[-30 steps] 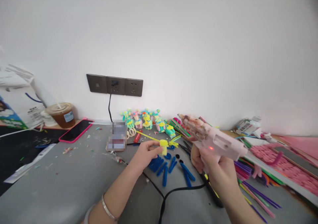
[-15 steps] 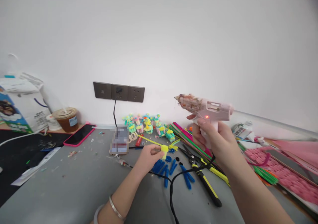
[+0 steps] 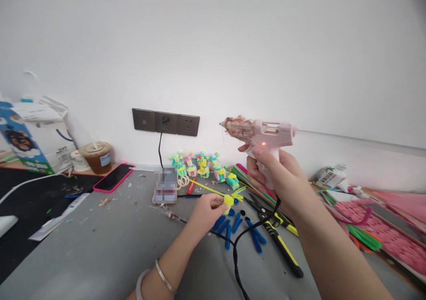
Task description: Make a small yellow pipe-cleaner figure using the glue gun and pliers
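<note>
- While R hand [image 3: 276,175] has fingers closed round the pink glue gun [image 3: 266,133] grip, gun sits raised, nozzle aimed left, well above table [image 3: 109,246].
- L hand [image 3: 208,209] pinches yellow pipe-cleaner piece [image 3: 229,199] at fingertips, just over blue pieces [image 3: 229,226].
- Rec.: keep fingertips off hot tip; watch cord [image 3: 239,246] slack.

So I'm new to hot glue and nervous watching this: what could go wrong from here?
The glue gun in the right hand has its red light lit, so the crusted nozzle is likely hot. The left hand pinching the yellow piece could get burned or dripped on. The black cord lies among the blue pieces and might drag them.
</note>
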